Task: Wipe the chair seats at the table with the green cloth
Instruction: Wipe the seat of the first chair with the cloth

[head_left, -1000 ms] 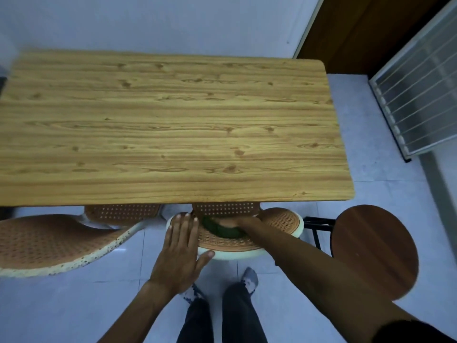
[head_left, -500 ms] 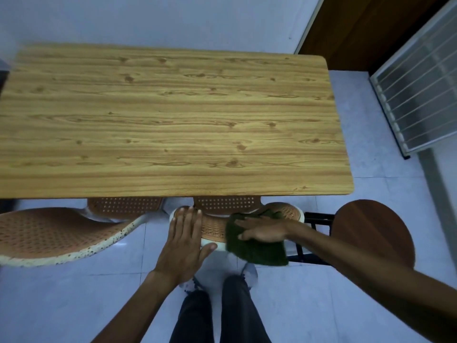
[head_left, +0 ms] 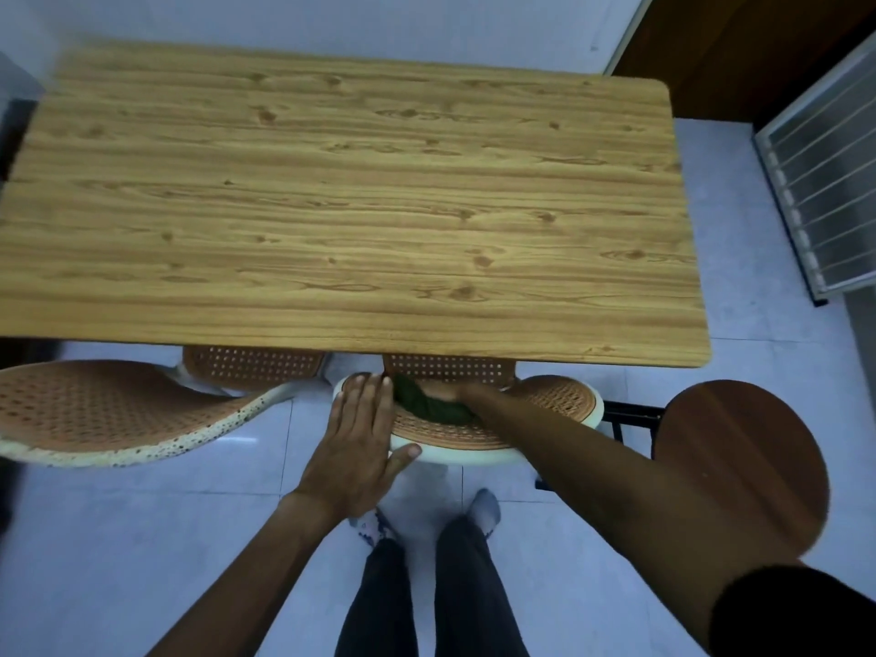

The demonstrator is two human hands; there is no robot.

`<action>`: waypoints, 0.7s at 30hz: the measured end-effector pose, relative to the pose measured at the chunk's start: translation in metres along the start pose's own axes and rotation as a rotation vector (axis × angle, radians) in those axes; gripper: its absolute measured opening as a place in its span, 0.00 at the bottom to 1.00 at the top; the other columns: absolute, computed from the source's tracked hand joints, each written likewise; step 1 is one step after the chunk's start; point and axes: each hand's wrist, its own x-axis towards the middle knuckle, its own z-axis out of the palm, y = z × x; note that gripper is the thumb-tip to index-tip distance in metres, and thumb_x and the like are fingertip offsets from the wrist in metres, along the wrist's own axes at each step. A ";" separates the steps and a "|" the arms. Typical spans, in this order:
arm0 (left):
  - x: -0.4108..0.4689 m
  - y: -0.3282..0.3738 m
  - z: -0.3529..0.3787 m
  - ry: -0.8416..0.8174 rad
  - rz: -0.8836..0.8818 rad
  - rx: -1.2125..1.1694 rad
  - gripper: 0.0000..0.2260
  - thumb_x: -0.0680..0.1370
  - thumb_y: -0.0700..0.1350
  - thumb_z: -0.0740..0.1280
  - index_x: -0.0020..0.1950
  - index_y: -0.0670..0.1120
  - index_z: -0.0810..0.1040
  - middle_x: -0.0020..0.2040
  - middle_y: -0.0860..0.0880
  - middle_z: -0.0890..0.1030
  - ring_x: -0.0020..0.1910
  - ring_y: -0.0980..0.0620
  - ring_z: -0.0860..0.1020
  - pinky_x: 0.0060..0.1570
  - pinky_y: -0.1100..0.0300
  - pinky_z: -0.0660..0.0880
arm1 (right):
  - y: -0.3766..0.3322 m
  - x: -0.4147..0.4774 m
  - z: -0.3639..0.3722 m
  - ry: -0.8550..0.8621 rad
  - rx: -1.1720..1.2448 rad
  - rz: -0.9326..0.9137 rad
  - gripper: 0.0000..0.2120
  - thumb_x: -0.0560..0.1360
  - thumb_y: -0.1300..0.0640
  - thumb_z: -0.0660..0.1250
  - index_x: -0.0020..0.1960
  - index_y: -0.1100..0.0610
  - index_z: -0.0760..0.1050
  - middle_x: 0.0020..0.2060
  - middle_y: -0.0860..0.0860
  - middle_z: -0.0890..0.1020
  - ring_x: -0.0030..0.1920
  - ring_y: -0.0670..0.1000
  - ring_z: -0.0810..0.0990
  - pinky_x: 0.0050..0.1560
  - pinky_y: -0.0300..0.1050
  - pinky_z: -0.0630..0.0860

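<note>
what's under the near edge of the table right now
Two woven chair seats tucked in. On the middle one, the right hand presses the green cloth; the left hand rests flat on its rim. The tabletop hides the right fingertips and the seats' far parts.

Home dining corner — wooden table, woven chairs, tiled floor

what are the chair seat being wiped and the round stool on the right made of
Chair seat: looks like moulded plastic, an orange woven-pattern surface with a pale cream rim. Round stool: apparently wood or wood veneer, dark brown, smooth with a faint sheen, on a black, probably metal, frame.
</note>
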 end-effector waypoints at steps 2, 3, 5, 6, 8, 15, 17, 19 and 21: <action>0.000 0.000 0.002 0.013 0.010 0.021 0.38 0.82 0.65 0.47 0.78 0.35 0.56 0.78 0.34 0.60 0.78 0.37 0.54 0.75 0.39 0.55 | 0.023 0.005 -0.020 0.067 0.088 0.129 0.22 0.82 0.50 0.62 0.71 0.62 0.69 0.70 0.59 0.72 0.70 0.59 0.70 0.71 0.50 0.66; 0.001 0.000 0.002 0.023 0.012 0.023 0.38 0.82 0.65 0.47 0.78 0.35 0.56 0.78 0.35 0.60 0.78 0.37 0.54 0.75 0.39 0.54 | 0.037 0.004 -0.032 0.096 0.156 0.139 0.22 0.79 0.52 0.66 0.69 0.62 0.71 0.69 0.59 0.73 0.69 0.60 0.72 0.70 0.53 0.68; 0.001 0.000 0.003 0.037 0.018 0.015 0.38 0.82 0.65 0.48 0.78 0.35 0.56 0.78 0.35 0.60 0.78 0.38 0.55 0.76 0.40 0.53 | 0.055 -0.002 -0.050 0.155 0.170 0.133 0.23 0.76 0.53 0.70 0.68 0.62 0.73 0.67 0.57 0.76 0.67 0.60 0.74 0.68 0.53 0.71; 0.001 -0.001 0.003 0.043 0.018 0.014 0.38 0.82 0.65 0.48 0.78 0.35 0.56 0.77 0.35 0.61 0.78 0.37 0.55 0.76 0.40 0.53 | 0.059 -0.003 -0.057 0.158 0.077 0.157 0.23 0.76 0.51 0.70 0.67 0.60 0.73 0.66 0.55 0.76 0.66 0.59 0.74 0.67 0.52 0.71; 0.001 -0.001 0.004 0.053 0.020 0.021 0.38 0.82 0.65 0.47 0.78 0.35 0.57 0.76 0.34 0.62 0.77 0.37 0.56 0.76 0.41 0.52 | 0.055 -0.007 -0.065 0.080 -0.123 0.194 0.23 0.78 0.45 0.66 0.69 0.56 0.71 0.65 0.51 0.75 0.63 0.55 0.75 0.64 0.48 0.70; -0.001 -0.001 0.001 0.039 0.012 0.003 0.39 0.81 0.68 0.44 0.80 0.39 0.54 0.77 0.37 0.62 0.78 0.38 0.54 0.76 0.40 0.50 | 0.070 -0.047 -0.051 0.056 -0.562 -0.122 0.27 0.80 0.33 0.51 0.74 0.45 0.64 0.70 0.52 0.72 0.64 0.53 0.73 0.62 0.50 0.69; 0.000 0.011 -0.006 0.038 0.048 -0.047 0.40 0.80 0.70 0.49 0.81 0.42 0.50 0.79 0.40 0.57 0.79 0.40 0.51 0.75 0.37 0.51 | 0.075 -0.057 -0.035 0.109 -0.427 -0.214 0.32 0.76 0.28 0.55 0.71 0.46 0.65 0.66 0.50 0.75 0.59 0.51 0.77 0.60 0.49 0.74; 0.006 0.034 -0.015 0.032 0.154 -0.092 0.43 0.77 0.71 0.56 0.81 0.45 0.47 0.81 0.43 0.52 0.80 0.42 0.46 0.76 0.37 0.48 | 0.077 -0.070 -0.023 0.140 -0.393 -0.301 0.38 0.71 0.24 0.58 0.70 0.48 0.65 0.63 0.48 0.76 0.57 0.49 0.77 0.61 0.52 0.76; 0.015 0.060 -0.021 0.031 0.272 -0.073 0.47 0.74 0.74 0.58 0.81 0.45 0.48 0.82 0.45 0.51 0.80 0.43 0.44 0.77 0.41 0.45 | 0.080 -0.080 -0.021 0.143 -0.536 -0.386 0.42 0.68 0.22 0.60 0.71 0.48 0.64 0.63 0.47 0.76 0.59 0.49 0.75 0.65 0.58 0.71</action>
